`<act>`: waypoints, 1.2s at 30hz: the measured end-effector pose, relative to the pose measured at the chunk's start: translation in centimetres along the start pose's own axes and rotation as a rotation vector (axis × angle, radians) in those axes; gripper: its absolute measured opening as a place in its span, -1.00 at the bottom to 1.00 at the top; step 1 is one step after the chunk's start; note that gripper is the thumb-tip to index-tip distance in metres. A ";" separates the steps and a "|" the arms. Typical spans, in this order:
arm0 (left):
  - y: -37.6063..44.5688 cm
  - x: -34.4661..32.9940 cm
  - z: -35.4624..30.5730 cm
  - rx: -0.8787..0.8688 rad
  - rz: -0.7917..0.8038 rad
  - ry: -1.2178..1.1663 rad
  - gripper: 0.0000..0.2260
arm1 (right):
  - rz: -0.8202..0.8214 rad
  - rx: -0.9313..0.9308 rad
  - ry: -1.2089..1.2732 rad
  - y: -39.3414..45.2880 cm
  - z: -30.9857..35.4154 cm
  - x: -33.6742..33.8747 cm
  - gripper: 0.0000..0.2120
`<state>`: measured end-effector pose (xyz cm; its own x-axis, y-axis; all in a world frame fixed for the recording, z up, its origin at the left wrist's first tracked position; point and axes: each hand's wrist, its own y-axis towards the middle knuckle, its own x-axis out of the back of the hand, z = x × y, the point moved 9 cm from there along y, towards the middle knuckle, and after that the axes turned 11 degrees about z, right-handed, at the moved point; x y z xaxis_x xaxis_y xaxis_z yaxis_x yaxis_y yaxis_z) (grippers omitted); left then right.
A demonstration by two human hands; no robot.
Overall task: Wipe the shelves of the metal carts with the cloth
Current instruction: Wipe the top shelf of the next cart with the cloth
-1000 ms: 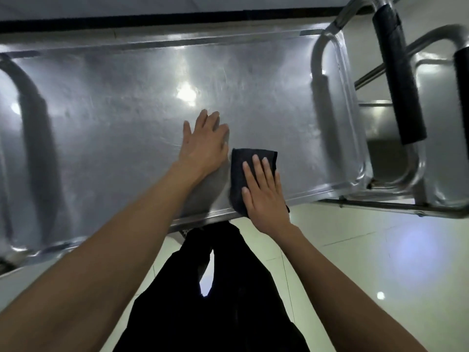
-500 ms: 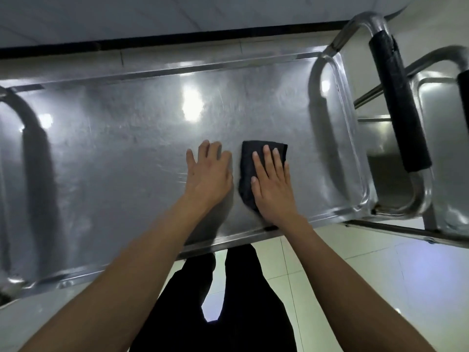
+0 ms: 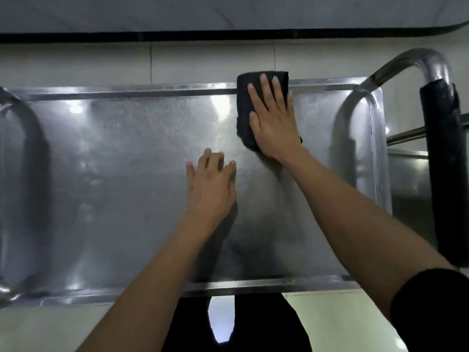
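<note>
Dark folded cloth [image 3: 261, 97], long axis running top-to-bottom, upper centre-right of frame, overhanging far rim of shiny metal shelf [image 3: 114, 174]. Right hand [image 3: 274, 123] flat on it, fingers straight. Left hand [image 3: 210, 186] flat on shelf w/ nothing held.

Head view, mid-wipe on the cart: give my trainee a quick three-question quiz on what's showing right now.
1. True or false: the right hand presses the dark cloth with flat fingers at the far rim of the top shelf.
2. Multiple choice: the left hand is A) gripping the padded handle, B) lying flat on the bare shelf, C) holding a second cloth.
3. Fill in: the cloth's far edge hangs over the shelf's ____ rim.

Key: 1 true; 2 B; 3 far.
</note>
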<state>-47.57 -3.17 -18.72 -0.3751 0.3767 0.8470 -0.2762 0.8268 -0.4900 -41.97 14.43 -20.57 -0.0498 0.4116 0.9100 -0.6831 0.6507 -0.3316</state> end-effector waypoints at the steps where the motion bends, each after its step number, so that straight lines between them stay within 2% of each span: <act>1: 0.0 0.1 0.0 0.002 -0.014 -0.019 -0.69 | -0.001 -0.005 -0.002 1.5 -0.2 0.7 -0.42; 5: -0.2 0.3 -0.2 -0.002 -0.048 -0.038 -0.69 | -0.007 -0.025 0.018 3.9 -0.7 1.8 -0.42; 9: -0.5 -0.2 -0.2 -0.006 -0.019 -0.005 -0.66 | -0.010 -0.011 0.009 0.2 -0.4 0.2 -0.42; 12: -0.8 -0.7 -0.1 -0.025 -0.008 0.020 -0.63 | 0.024 -0.015 0.052 -5.3 0.0 -2.3 -0.43; 18: -1.5 -1.2 -0.9 -0.051 -0.043 -0.004 -0.68 | 0.030 -0.037 0.084 -19.1 1.3 -7.7 -0.43; 25: -4.1 -2.5 -6.1 -0.201 -0.037 0.002 -0.64 | 0.044 -0.140 0.057 -31.2 1.5 -12.0 -0.42; 30: -3.5 -3.1 -8.7 -0.239 0.007 0.045 -0.61 | 0.068 -0.141 0.084 -30.9 0.5 -11.7 -0.44; 36: 0.3 -1.4 -8.3 -0.193 0.003 0.073 -0.55 | 0.056 -0.165 0.126 -25.7 -4.2 -8.4 -0.43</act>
<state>-39.77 0.02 -18.40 -0.3085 0.4032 0.8615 -0.0977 0.8875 -0.4503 -20.95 -3.06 -20.74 0.0143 0.5196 0.8543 -0.5525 0.7162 -0.4263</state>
